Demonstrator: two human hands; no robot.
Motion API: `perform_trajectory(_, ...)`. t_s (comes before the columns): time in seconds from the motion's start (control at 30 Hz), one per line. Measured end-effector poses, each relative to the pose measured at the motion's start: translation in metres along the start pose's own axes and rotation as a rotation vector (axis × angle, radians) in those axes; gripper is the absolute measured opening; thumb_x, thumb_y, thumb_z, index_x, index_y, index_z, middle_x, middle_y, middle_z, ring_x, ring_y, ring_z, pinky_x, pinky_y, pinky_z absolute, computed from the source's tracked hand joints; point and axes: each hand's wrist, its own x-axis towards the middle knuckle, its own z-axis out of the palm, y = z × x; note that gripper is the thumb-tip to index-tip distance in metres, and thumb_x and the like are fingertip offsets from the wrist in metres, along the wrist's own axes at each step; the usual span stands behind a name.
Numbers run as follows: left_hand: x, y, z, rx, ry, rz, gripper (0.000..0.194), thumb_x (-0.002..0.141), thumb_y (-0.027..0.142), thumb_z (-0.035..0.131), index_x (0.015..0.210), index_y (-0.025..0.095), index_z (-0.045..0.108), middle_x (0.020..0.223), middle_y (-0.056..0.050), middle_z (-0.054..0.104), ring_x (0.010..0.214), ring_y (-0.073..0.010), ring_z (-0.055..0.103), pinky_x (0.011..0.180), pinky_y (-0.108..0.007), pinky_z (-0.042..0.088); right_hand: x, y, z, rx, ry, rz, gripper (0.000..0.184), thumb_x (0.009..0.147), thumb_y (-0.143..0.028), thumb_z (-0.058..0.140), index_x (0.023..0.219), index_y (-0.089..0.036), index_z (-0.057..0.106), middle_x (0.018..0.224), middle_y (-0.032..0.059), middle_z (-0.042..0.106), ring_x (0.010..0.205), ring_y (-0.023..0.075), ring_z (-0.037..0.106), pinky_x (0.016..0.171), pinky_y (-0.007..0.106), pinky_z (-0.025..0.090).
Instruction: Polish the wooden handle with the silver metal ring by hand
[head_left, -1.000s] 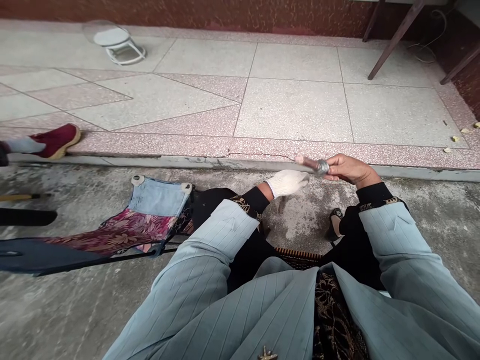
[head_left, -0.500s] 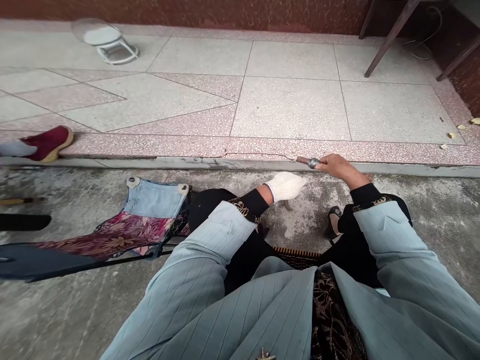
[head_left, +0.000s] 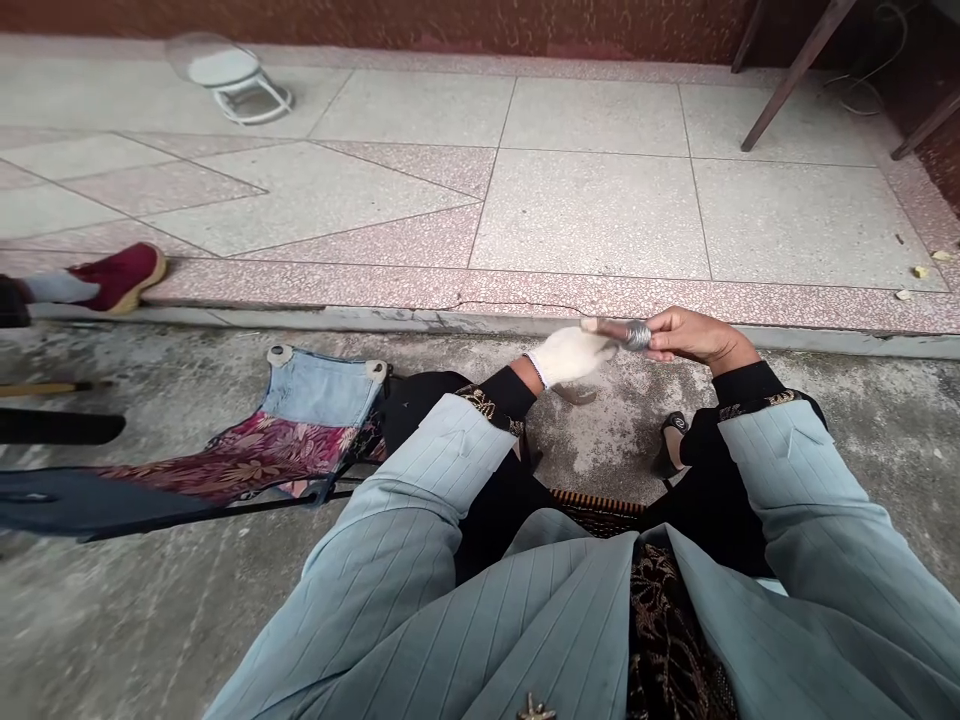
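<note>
My right hand (head_left: 694, 335) is bare and pinches the end of a short brown wooden handle (head_left: 609, 328), wrapped near the fingertips with a coil of silver wire (head_left: 638, 336). My left hand (head_left: 570, 357), in a white knitted glove, is closed beside the handle. The handle's pale free end lies across the glove in this view; whether they touch I cannot tell. Below the glove shows a thin, brownish flat piece (head_left: 577, 397), partly hidden. What the gloved fingers hold is not visible.
A raised terrazzo step edge (head_left: 420, 322) runs in front. At left are a floral folding chair (head_left: 292, 440), another person's red shoe (head_left: 124, 277) and a yellow stick (head_left: 45, 389). A white stool (head_left: 251, 100) and dark table legs (head_left: 795, 75) stand beyond.
The handle swung away to the right-hand side of the step edge and is now back over the glove. The brownish piece below the glove shifted its angle. The view moved slightly.
</note>
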Motion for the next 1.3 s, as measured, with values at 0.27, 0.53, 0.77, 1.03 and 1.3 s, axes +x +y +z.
perform_trajectory(0.27, 0.002, 0.01, 0.022, 0.071, -0.097, 0.098, 0.032, 0.099, 0.036, 0.035, 0.106, 0.021, 0.062, 0.094, -0.007, 0.072, 0.076, -0.0194, 0.065, 0.06, -0.028, 0.036, 0.019, 0.022, -0.011, -0.551, 0.599, 0.453, 0.034, 0.086, -0.048, 0.066, 0.082, -0.014, 0.064, 0.073, 0.0067, 0.058, 0.061, 0.0128, 0.045, 0.056, 0.03, 0.034)
perform_trajectory(0.53, 0.001, -0.007, 0.008, 0.099, -0.008, 0.013, 0.033, 0.099, 0.037, 0.037, 0.114, 0.022, 0.062, 0.093, -0.007, 0.072, 0.077, -0.0196, 0.065, 0.062, -0.027, 0.039, 0.015, 0.014, 0.003, -0.438, -0.426, 0.508, 0.04, 0.077, -0.054, 0.072, 0.084, -0.015, 0.072, 0.059, -0.0012, 0.057, 0.053, 0.0097, 0.046, 0.054, 0.025, 0.035)
perform_trajectory(0.77, 0.006, -0.009, 0.016, -0.04, 0.005, -0.005, 0.035, 0.097, 0.035, 0.038, 0.108, 0.017, 0.065, 0.094, -0.008, 0.071, 0.077, -0.0182, 0.064, 0.071, -0.028, 0.046, 0.0, -0.003, -0.002, -0.031, 0.001, 0.074, 0.039, 0.08, -0.051, 0.072, 0.08, -0.013, 0.065, 0.062, -0.0039, 0.055, 0.05, 0.0058, 0.04, 0.05, 0.022, 0.03)
perform_trajectory(1.03, 0.005, 0.003, 0.026, -0.009, -0.076, 0.001, 0.031, 0.097, 0.036, 0.041, 0.099, 0.019, 0.066, 0.082, -0.007, 0.071, 0.071, -0.018, 0.063, 0.069, -0.028, 0.042, 0.013, 0.011, -0.009, -0.133, 0.537, 0.27, 0.038, 0.076, -0.055, 0.07, 0.077, -0.017, 0.063, 0.064, 0.0008, 0.055, 0.05, 0.01, 0.042, 0.048, 0.026, 0.03)
perform_trajectory(1.3, 0.004, -0.001, 0.021, 0.076, -0.03, 0.037, 0.029, 0.097, 0.036, 0.039, 0.102, 0.021, 0.063, 0.081, -0.007, 0.069, 0.07, -0.0193, 0.064, 0.063, -0.028, 0.04, 0.017, 0.014, -0.001, -0.697, -0.096, 0.66, 0.03, 0.078, -0.046, 0.072, 0.076, -0.016, 0.072, 0.063, 0.004, 0.06, 0.055, 0.0142, 0.048, 0.055, 0.03, 0.034)
